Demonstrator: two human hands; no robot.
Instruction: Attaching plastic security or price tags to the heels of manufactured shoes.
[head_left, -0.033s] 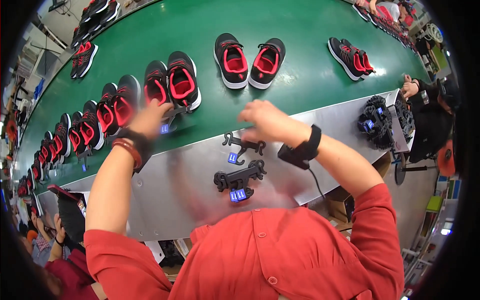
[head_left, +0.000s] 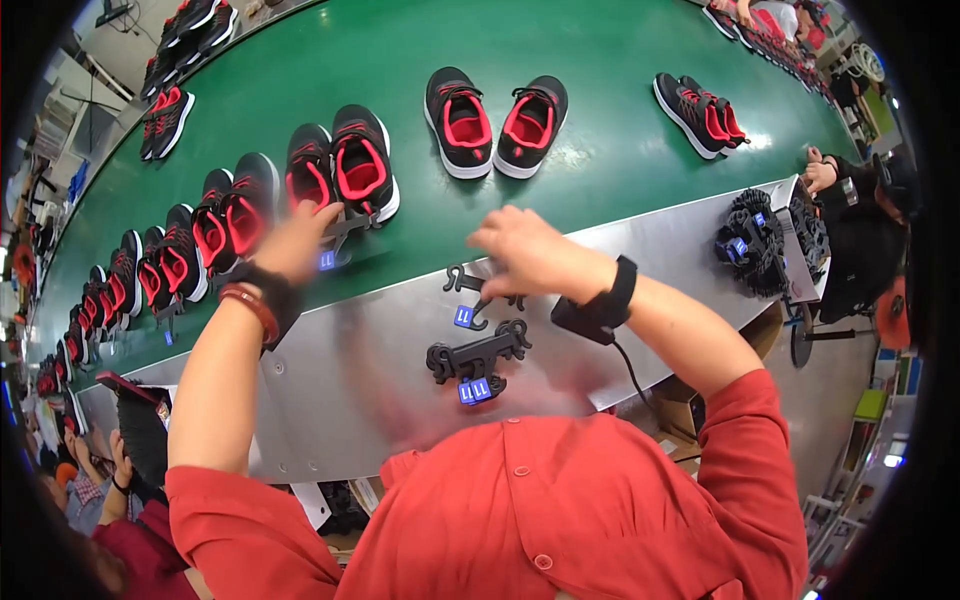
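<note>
In the head view, the left hand [head_left: 300,240] reaches onto the green belt [head_left: 600,150], fingers clamped on a black hanger [head_left: 335,235] beside a black-and-red shoe pair [head_left: 340,165]. The right hand [head_left: 525,250] hovers over another hanger [head_left: 470,290] on the metal counter [head_left: 650,240]; its fingers curl together, grip unclear.

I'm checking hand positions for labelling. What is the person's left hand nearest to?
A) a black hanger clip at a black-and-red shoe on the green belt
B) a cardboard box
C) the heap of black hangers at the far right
A: the left hand reaches a black hanger clip beside the black-and-red shoe on the green belt.
</note>
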